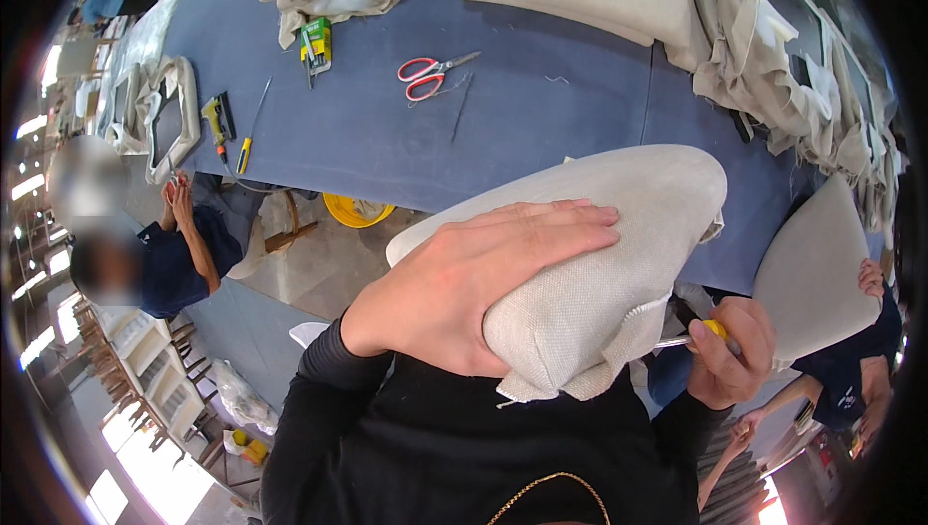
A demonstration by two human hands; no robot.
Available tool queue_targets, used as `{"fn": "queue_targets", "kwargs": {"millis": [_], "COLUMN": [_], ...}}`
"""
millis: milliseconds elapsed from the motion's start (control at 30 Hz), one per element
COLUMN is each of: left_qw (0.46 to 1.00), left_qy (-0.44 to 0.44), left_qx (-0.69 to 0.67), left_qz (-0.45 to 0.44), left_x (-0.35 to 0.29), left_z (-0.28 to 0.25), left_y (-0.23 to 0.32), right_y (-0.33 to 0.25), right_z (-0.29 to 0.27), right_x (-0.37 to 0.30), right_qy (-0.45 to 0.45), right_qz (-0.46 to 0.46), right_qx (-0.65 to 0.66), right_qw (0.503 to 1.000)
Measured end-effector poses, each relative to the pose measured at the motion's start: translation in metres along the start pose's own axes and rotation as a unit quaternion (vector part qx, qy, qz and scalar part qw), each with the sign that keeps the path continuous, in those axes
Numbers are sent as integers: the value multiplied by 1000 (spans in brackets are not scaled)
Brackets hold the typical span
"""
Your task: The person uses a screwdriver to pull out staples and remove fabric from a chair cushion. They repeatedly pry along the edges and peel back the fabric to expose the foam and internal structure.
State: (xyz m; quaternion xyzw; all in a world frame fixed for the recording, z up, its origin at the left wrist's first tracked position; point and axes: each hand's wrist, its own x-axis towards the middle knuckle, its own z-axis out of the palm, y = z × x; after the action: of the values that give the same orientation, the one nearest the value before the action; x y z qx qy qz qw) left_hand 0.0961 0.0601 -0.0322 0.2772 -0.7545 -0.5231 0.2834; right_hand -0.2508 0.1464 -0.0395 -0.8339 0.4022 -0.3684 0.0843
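Cushion [590, 307], beige: your left hand [464, 278] spread flat over it. Tool [715, 329], yellow-and-black: gripped in your right hand [735, 361]. Scissors [441, 68], red-handled: on the tabletop [358, 129].

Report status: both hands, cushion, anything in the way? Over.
Left hand spread on beige cushion. Right hand gripping yellow-and-black tool at its edge. Scissors on table, away from hands.

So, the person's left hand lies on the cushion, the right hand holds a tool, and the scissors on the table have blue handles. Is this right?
Not quite: the handles of the scissors on the table are red, not blue, as the head view shows. The left hand does lie on the cushion, and the right hand holds a tool.
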Motion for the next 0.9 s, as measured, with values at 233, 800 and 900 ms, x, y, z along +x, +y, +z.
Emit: {"fn": "queue_targets", "kwargs": {"millis": [233, 800, 900], "left_qw": [1000, 999, 998], "left_qy": [-18, -35, -53], "left_qx": [-14, 11, 0], "left_qz": [-20, -3, -27], "left_x": [5, 20, 23], "left_z": [-7, 14, 13], "left_y": [-2, 7, 10], "right_y": [12, 12, 7], "right_z": [-7, -20, -27], "right_x": [-9, -8, -13], "right_qy": [-12, 0, 9], "right_qz": [36, -4, -1], "right_qx": [36, 36, 4], "right_qw": [999, 999, 1000]}}
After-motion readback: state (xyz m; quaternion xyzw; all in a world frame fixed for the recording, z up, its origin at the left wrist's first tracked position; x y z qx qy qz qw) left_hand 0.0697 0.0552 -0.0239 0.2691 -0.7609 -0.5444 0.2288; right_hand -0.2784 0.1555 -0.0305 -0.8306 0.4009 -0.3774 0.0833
